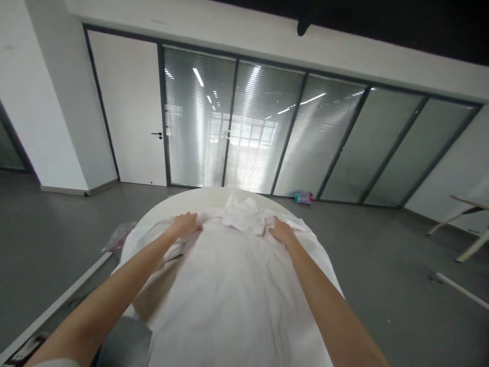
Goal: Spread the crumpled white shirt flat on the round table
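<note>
White shirt [229, 290]: lies across round table [183, 201], gripped by left hand [186, 225] at eleven o'clock and right hand [282, 231] at one, probably handles light, soft and easily creased, best held by both shoulders.

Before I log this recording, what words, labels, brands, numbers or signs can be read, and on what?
None can be read.
White cloth: no lettering visible.
Door: no sign visible.
Blue-and-pink object by the glass panels: too small and blurred to tell.
Plastic bag beside the table: too blurred to tell.
</note>
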The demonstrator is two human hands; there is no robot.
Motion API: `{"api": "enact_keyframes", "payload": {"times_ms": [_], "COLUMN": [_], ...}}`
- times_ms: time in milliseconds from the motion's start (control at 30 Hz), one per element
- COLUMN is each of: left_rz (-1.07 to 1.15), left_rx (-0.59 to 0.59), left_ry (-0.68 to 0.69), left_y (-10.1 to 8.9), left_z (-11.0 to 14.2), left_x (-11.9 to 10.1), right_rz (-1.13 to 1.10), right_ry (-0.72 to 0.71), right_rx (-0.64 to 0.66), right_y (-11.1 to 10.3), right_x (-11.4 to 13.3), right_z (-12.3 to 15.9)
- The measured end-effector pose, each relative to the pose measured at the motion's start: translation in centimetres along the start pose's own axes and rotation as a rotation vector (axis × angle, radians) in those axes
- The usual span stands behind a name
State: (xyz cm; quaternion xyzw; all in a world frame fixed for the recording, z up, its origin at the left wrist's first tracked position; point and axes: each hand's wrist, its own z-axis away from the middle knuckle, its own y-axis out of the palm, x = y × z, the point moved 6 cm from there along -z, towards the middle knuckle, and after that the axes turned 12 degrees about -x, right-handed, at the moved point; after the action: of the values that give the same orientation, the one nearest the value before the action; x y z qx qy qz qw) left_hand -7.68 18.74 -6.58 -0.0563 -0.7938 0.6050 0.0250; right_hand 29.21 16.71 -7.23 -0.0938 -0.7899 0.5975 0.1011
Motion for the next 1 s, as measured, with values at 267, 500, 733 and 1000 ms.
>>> {"api": "enact_keyframes", "payload": {"times_ms": [267, 500, 733, 1000], "left_rz": [-0.013, 0.22, 0.622, 0.476], "left_rx": [-0.151, 0.01, -0.02, -0.108], "left_ry": [0.271, 0.481, 0.194, -0.026], "left_y": [0.3, 5.1, 7.5, 10.9], "left_z": [-3.7, -6.7, -12.3, -15.7], "left_x": [-7.6, -9.3, -9.3, -10.0], "right_rz": [-0.042, -0.955, -1.304, -0.946], "right_ry": [-0.064, -0.05, 0.264, 0.376], "right_rx": [-0.055, 0.269, 0.079, 0.01], "right_y": [1.2, 4.4, 5.0, 10.9], "right_x": [2.5, 3.6, 3.6, 4.4], "right_z": [-2.4, -3.6, -9.8, -13.0]}}
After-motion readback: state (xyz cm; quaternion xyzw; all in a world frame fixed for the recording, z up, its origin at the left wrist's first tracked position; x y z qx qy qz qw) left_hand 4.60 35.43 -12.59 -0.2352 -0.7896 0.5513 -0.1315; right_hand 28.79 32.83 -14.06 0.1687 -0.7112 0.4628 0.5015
